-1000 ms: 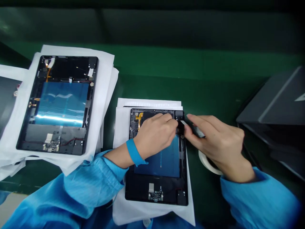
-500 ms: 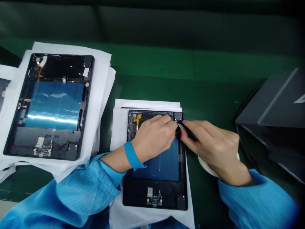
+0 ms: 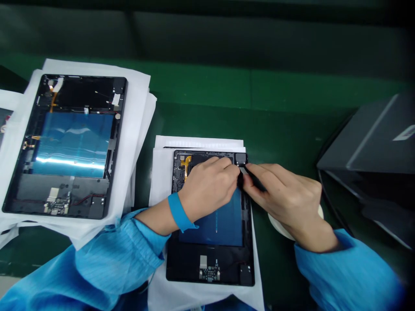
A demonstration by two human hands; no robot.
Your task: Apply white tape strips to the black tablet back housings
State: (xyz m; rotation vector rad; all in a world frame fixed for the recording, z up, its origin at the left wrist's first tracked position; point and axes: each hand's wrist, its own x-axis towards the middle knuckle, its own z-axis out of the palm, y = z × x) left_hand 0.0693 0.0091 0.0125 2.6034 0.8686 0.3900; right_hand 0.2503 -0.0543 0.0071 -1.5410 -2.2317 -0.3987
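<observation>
No lettering, brand or number can be read in this scene. At far right, a small white rectangular label (image 3: 404, 133) stands on a dark grey, angular box (image 3: 369, 140), its faint marks too blurred to make out. A pale rectangular patch (image 3: 203, 261) on the flat, black, open-backed rectangular device (image 3: 210, 235) at center shows no print large enough to read. At left, a white patch (image 3: 116, 99) near the upper right corner of a second flat, black, open-backed device (image 3: 69, 144) is likewise illegible.
</observation>
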